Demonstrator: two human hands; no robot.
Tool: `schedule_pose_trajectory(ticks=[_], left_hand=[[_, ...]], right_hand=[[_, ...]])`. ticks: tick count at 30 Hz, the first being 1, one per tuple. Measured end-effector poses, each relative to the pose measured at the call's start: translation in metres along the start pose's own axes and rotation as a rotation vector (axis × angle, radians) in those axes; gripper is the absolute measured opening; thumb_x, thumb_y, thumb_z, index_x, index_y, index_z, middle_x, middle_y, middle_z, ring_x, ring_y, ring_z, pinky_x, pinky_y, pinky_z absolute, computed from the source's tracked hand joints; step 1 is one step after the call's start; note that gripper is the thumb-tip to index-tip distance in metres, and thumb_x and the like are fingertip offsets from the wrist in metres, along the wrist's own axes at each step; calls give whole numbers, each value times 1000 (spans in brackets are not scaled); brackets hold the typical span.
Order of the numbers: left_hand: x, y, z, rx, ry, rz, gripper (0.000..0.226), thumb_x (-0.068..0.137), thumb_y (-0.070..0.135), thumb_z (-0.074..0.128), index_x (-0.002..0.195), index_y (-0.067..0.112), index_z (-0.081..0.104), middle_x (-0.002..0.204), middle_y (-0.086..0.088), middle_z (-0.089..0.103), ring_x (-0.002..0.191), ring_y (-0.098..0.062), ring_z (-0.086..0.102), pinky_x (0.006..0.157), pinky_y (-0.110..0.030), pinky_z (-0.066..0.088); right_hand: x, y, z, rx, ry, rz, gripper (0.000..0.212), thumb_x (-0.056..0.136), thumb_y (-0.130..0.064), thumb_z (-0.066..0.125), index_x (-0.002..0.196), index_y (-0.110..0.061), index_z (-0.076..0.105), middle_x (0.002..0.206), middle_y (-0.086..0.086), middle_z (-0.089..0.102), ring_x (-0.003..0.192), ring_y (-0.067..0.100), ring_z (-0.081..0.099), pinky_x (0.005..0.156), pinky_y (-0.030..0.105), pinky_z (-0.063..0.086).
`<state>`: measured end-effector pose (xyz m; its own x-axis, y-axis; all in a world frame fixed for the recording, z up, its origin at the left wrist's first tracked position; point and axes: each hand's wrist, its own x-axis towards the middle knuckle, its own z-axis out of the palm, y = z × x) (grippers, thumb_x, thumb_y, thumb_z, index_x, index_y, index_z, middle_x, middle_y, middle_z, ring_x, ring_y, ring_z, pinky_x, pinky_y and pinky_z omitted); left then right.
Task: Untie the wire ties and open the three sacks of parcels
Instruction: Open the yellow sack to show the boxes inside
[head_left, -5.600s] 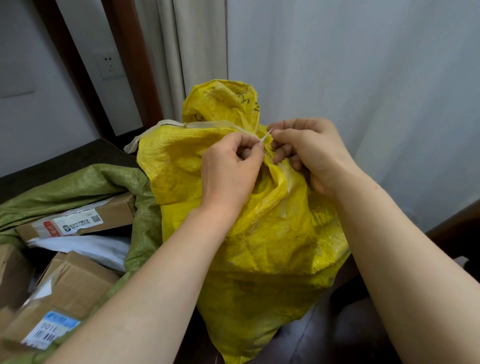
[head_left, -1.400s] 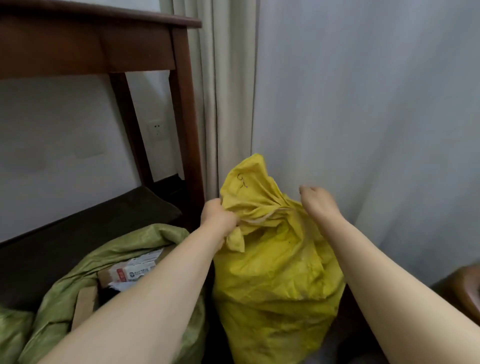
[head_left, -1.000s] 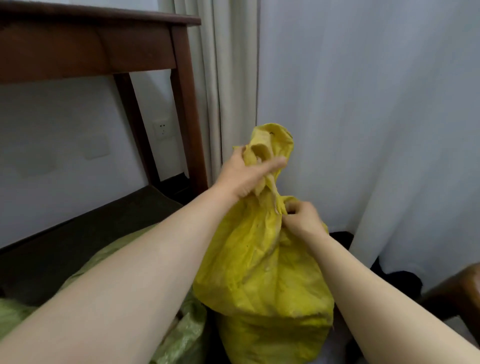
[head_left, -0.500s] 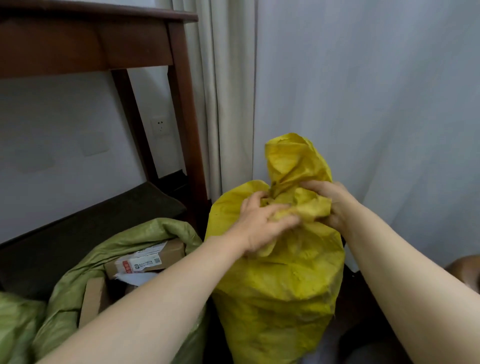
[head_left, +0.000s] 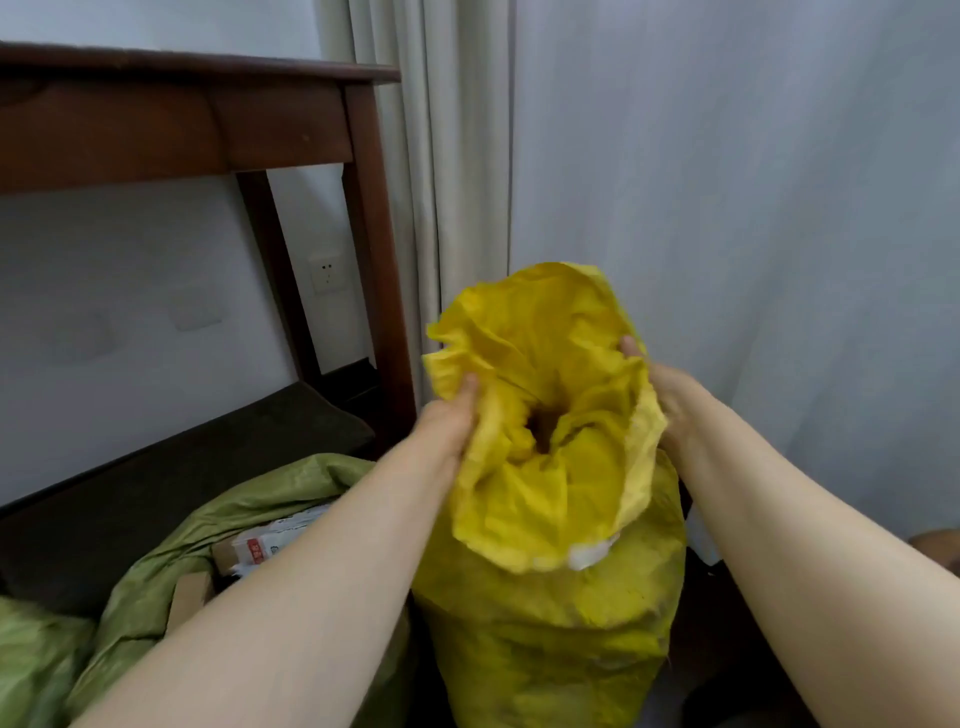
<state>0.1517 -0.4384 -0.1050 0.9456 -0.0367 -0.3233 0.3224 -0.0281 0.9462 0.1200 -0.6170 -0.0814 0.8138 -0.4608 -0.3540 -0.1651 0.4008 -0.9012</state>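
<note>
Curtain (head_left: 431, 182) behind, left hand (head_left: 447, 415) and right hand (head_left: 670, 400) outstretched, clutching yellow sack (head_left: 545, 623) rim

crinkled woven-plastic yellow sack (head_left: 550, 613) looking matt, green sack (head_left: 171, 556) seemingly the same weave, table (head_left: 156, 130) showing dark polished wood, curtain (head_left: 441, 156) hanging as soft cloth

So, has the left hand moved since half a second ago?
Yes. The left hand has gone left, closer to the table leg, gripping the rim of the yellow sack.
</note>
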Motion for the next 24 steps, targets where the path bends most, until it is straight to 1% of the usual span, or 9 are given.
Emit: schedule_pose_trajectory(ticks=[2,4,6,8,12,15,18,21,24], left_hand=[[16,1,-27,-227,-37,-164,41,99,29,45,127,1,50,125,-5,54,120,-31,52,84,-36,43],[31,-3,-47,-436,40,-319,41,93,31,55,126,6,54,123,-7,60,113,-30,58,76,-45,48],[47,-12,-58,-412,121,-384,46,85,39,64,124,14,57,119,-12,62,104,-33,61,64,-49,49],[50,-15,-58,-354,139,-387,58,80,51,65,127,19,53,120,-14,60,104,-38,59,75,-51,51],[37,-7,-37,-386,177,-347,69,80,59,59,134,19,44,125,-15,57,110,-39,56,96,-56,43],[38,-2,-23,-316,213,-310,78,77,60,63,136,15,42,125,-15,56,111,-37,55,97,-52,43],[43,-3,-20,-270,254,-302,71,81,54,62,134,10,42,126,-15,55,112,-36,54,93,-47,44],[44,2,-26,-236,270,-289,67,85,51,59,133,8,41,126,-15,53,113,-35,53,95,-45,43],[47,10,-39,-203,282,-287,70,82,46,65,134,8,38,126,-15,52,112,-35,52,96,-46,44]], right_hand=[[15,2,-24,34,111,-7,52,98,-37,42,139,-5,40,119,9,50,108,25,51,76,30,37],[35,6,-49,-6,192,30,54,91,-37,55,135,-7,45,126,7,55,109,26,55,77,38,45],[49,9,-62,-146,338,-36,53,80,-29,69,122,-1,53,129,16,57,110,34,58,83,49,51],[42,8,-52,-466,446,-184,39,81,-20,67,110,2,56,127,22,56,114,37,56,96,49,46],[20,5,-17,-1197,488,-610,58,79,-11,53,135,-25,44,141,12,41,132,32,33,110,43,19],[10,-1,12,-1354,154,-957,55,72,-25,43,125,-30,58,140,-1,47,130,23,38,109,38,12],[17,-5,34,-1474,-260,-797,76,67,-44,45,142,-37,35,154,-3,27,139,22,29,113,46,10],[40,2,44,-1757,-453,-566,94,71,-40,68,146,-45,12,159,-2,6,144,24,17,114,56,10],[64,10,52,-1728,-447,-569,84,78,-41,67,146,-42,18,152,1,32,136,25,36,109,47,32]])
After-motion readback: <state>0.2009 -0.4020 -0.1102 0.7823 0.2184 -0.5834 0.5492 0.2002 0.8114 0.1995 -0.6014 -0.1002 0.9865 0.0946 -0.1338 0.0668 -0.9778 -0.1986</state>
